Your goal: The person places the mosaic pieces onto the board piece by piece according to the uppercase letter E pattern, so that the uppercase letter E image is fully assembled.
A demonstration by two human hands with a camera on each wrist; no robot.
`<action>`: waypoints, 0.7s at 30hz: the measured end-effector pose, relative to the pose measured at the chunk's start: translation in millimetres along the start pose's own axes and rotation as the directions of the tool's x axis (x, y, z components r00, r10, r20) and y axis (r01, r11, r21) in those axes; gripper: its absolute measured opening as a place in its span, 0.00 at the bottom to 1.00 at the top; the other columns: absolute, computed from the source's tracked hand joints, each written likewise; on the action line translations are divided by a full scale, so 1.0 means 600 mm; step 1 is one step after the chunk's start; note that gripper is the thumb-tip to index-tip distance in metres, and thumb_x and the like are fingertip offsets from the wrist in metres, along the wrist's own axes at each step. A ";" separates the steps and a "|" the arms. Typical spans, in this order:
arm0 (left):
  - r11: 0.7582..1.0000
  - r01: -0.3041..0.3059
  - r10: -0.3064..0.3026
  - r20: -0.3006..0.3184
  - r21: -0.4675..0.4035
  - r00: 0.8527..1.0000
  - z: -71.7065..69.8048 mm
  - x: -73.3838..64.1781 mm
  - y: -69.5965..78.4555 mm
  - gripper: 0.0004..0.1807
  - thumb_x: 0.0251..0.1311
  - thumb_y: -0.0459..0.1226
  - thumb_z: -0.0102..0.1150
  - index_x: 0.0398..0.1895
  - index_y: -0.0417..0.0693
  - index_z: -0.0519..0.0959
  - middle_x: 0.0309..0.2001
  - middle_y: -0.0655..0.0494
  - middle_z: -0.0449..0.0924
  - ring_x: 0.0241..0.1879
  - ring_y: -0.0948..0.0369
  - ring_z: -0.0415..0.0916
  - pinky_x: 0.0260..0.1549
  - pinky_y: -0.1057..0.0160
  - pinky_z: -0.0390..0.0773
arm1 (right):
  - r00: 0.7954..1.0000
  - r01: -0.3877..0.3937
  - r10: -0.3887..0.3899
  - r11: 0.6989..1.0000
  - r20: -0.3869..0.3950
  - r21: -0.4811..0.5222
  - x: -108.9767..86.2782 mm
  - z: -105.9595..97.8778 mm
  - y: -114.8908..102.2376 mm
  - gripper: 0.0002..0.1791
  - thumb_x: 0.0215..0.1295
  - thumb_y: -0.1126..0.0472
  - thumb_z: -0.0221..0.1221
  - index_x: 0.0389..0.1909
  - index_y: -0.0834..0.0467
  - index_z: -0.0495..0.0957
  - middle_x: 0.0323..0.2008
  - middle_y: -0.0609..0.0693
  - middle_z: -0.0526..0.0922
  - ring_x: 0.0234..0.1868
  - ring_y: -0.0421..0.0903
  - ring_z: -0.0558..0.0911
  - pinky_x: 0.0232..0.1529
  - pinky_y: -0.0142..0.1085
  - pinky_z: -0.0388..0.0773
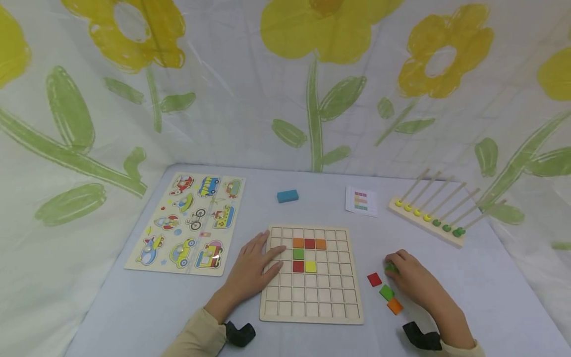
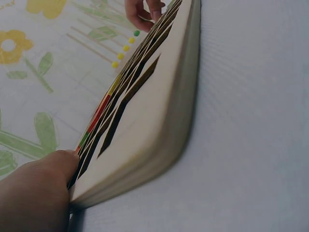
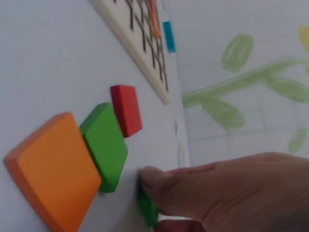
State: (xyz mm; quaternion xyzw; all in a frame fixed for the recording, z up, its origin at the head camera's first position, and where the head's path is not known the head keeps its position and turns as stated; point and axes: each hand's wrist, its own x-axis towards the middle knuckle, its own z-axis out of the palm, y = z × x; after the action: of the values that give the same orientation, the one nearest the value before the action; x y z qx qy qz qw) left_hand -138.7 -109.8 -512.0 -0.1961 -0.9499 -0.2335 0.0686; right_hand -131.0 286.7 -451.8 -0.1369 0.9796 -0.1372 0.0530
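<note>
A wooden grid board [image 1: 312, 317] lies in the middle of the table. Orange, red, green and yellow square tiles sit in several of its cells, among them a yellow tile [image 1: 310, 267]. My left hand [image 1: 252, 265] rests on the board's left edge, fingers fairly straight; its thumb [image 2: 63, 164] shows in the left wrist view. Right of the board, my right hand [image 1: 410, 275] pinches a green tile [image 3: 147, 205] between thumb and fingers. Beside that hand lie a red tile [image 3: 127, 111], another green tile [image 3: 106, 147] and an orange tile [image 3: 55, 169].
A vehicle puzzle board [image 1: 178, 267] lies at the left. Toward the back are a blue block [image 1: 287, 196] and a card [image 1: 361, 201] with a coloured pattern. A wooden rack [image 1: 428, 223] with pegs and yellow and green beads stands at the right.
</note>
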 end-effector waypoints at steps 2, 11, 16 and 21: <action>1.000 0.002 -0.002 -0.001 0.004 1.000 0.000 0.000 0.000 0.24 0.66 0.57 0.46 0.65 0.71 0.70 0.74 0.50 0.54 0.74 0.51 0.47 0.68 0.44 0.53 | 0.999 0.022 -0.022 1.000 -0.029 -0.003 0.001 0.003 0.003 0.14 0.58 0.65 0.65 0.45 0.60 0.78 0.41 0.50 0.77 0.41 0.46 0.78 0.45 0.44 0.80; 1.000 -0.004 0.004 -0.006 0.007 1.000 0.000 0.000 -0.001 0.24 0.66 0.57 0.46 0.64 0.71 0.71 0.74 0.49 0.54 0.74 0.51 0.47 0.68 0.44 0.54 | 1.000 -0.014 0.014 1.000 -0.008 -0.022 -0.009 -0.001 0.012 0.18 0.55 0.61 0.68 0.46 0.61 0.77 0.41 0.51 0.77 0.42 0.48 0.77 0.46 0.48 0.79; 1.000 -0.007 0.007 -0.003 0.005 1.000 0.000 0.000 -0.001 0.24 0.67 0.57 0.46 0.64 0.71 0.70 0.74 0.50 0.53 0.74 0.51 0.47 0.68 0.45 0.54 | 1.000 -0.016 0.016 1.000 -0.006 -0.015 -0.011 0.000 0.016 0.16 0.57 0.64 0.66 0.47 0.60 0.77 0.39 0.49 0.77 0.40 0.45 0.77 0.46 0.47 0.80; 1.000 -0.009 0.009 0.000 0.008 1.000 0.000 0.000 -0.001 0.24 0.66 0.57 0.46 0.64 0.71 0.70 0.74 0.50 0.53 0.74 0.51 0.47 0.68 0.45 0.54 | 0.999 -0.011 0.010 1.000 -0.032 -0.009 -0.003 0.003 0.005 0.18 0.58 0.62 0.66 0.49 0.58 0.77 0.41 0.48 0.78 0.41 0.45 0.77 0.46 0.45 0.80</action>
State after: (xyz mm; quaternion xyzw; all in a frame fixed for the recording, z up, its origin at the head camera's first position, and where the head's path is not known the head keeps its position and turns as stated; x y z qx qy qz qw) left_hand -139.2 -110.5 -512.2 -0.1998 -0.9500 -0.2295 0.0703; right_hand -130.0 289.3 -454.4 -0.1297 0.9817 -0.1347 0.0372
